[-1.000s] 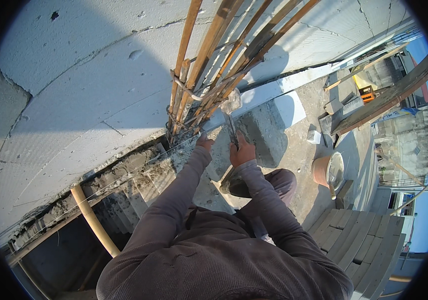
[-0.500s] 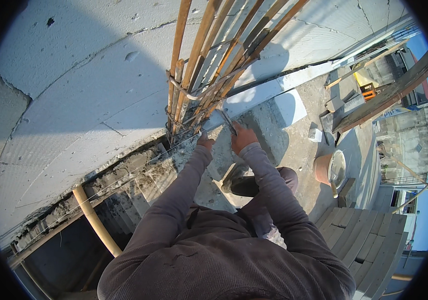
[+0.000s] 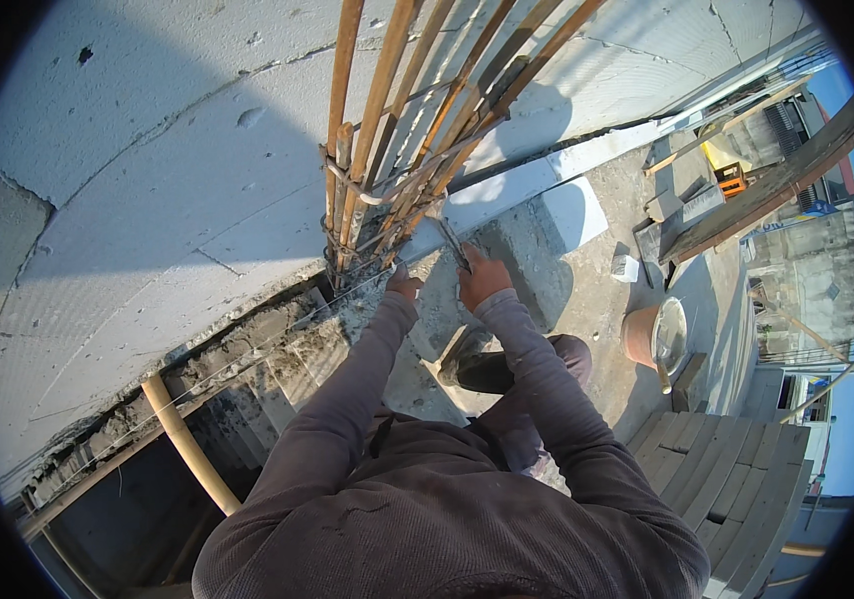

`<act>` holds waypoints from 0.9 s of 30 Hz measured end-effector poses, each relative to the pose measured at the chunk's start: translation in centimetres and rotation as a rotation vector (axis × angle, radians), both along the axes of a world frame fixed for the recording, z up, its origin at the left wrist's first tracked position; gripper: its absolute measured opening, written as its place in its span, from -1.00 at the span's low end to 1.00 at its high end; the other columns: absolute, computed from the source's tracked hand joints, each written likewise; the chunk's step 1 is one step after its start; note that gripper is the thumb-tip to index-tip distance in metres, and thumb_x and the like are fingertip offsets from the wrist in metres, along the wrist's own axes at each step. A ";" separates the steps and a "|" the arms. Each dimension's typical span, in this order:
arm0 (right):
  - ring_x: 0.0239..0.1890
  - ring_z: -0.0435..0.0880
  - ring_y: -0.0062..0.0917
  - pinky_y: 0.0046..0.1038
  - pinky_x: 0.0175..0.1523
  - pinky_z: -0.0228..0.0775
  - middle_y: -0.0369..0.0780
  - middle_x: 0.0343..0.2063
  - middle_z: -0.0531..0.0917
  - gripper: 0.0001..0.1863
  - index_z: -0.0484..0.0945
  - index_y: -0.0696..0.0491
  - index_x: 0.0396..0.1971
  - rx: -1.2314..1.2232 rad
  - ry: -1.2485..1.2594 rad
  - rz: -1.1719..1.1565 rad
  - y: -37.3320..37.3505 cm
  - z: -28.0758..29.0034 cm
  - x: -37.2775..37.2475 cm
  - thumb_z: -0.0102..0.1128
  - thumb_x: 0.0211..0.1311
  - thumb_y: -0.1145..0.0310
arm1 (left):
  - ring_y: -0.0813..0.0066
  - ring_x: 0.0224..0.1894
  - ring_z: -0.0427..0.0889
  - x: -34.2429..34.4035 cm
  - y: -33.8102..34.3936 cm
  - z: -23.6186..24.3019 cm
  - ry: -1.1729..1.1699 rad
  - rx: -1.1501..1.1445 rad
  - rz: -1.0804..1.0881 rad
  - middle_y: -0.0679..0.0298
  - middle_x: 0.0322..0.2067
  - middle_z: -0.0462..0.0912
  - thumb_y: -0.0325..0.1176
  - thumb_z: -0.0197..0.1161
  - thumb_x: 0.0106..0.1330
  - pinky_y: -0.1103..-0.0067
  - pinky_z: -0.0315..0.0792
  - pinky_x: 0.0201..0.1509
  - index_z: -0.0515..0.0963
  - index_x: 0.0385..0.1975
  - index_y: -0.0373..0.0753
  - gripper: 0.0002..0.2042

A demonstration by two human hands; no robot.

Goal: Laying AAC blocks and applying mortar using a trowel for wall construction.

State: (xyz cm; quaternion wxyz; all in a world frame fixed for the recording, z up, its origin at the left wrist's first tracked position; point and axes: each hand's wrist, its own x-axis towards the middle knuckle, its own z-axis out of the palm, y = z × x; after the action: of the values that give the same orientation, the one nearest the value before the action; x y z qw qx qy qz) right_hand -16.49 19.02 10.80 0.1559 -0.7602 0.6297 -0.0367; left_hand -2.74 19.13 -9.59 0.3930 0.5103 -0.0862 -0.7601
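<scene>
My right hand is closed round a slim grey metal tool, whose kind I cannot make out. Its tip points up and left toward the bundle of rusty rebar, tied with bent hoops and wire. Beside the foot of those bars, my left hand is curled with a finger pointing up; whatever it pinches is too small to tell. A taut string runs along the wall base close to the left hand.
A pale block wall rises behind the rebar. To the left, a bamboo pole crosses a dark opening. A mortar-stained bucket, stacked grey blocks and a long plank stand at the right.
The view has shifted slightly, so the rebar and wall sit a little further left. The tool in my right hand shows more of its light tip near the bars. Both hands stay near the rebar foot.
</scene>
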 end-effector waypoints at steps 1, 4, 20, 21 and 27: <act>-0.39 0.58 0.03 -0.11 -0.22 0.44 0.09 -0.49 0.60 -0.50 0.35 0.05 0.08 -0.033 -0.052 -0.012 0.5 0.0 0.1 0.14 0.08 0.35 | 0.34 0.36 0.02 0.1 0.1 0.2 0.005 -0.003 0.013 0.49 0.39 -0.07 -0.55 0.14 0.14 0.17 0.09 0.27 -0.08 0.38 0.07 -0.20; -0.39 0.59 0.03 -0.12 -0.22 0.44 0.09 -0.49 0.60 -0.51 0.36 0.07 0.07 -0.125 -0.145 -0.077 1.0 0.7 -0.8 0.15 0.07 0.37 | 0.29 0.25 0.18 -0.4 0.6 1.5 -0.046 -0.070 0.027 0.27 0.37 0.01 -0.47 0.14 0.12 0.31 0.26 0.12 -0.13 0.38 -0.04 -0.19; -0.17 0.60 -0.06 -0.20 -0.06 0.46 0.05 -0.29 0.62 -0.64 0.46 0.06 -0.08 0.005 0.085 -0.683 -12.2 -1.4 -17.6 0.09 0.06 0.38 | 0.26 0.36 0.02 -4.0 -0.8 -4.0 -0.071 -0.354 -0.218 0.31 0.39 -0.09 -0.49 0.08 0.15 0.05 0.11 0.25 -0.10 0.37 -0.04 -0.23; -0.17 0.60 -0.06 -0.20 -0.06 0.46 0.05 -0.29 0.62 -0.64 0.46 0.06 -0.08 0.014 0.058 -0.677 -12.6 -1.4 -16.8 0.09 0.06 0.38 | 0.25 0.36 0.03 -2.7 -0.3 0.7 0.104 -0.053 -0.037 0.28 0.38 -0.08 -0.50 0.07 0.15 0.03 0.11 0.25 -0.12 0.37 -0.06 -0.24; -0.15 0.61 -0.09 -0.21 -0.04 0.47 0.01 -0.27 0.63 -0.65 0.48 0.06 -0.09 -0.008 -0.038 -0.552 -13.5 0.6 -15.2 0.03 0.05 0.42 | 0.33 0.36 0.03 0.5 0.2 -1.9 0.087 -0.124 -0.002 0.32 0.37 -0.11 -0.55 0.00 0.23 0.05 0.21 0.19 -0.07 0.34 -0.11 -0.34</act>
State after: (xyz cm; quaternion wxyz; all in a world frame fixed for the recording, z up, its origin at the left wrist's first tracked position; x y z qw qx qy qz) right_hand -31.69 5.53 11.45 0.1488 -0.5598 0.8097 -0.0945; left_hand -2.20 19.34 -11.45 0.4263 0.4514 -0.1166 -0.7752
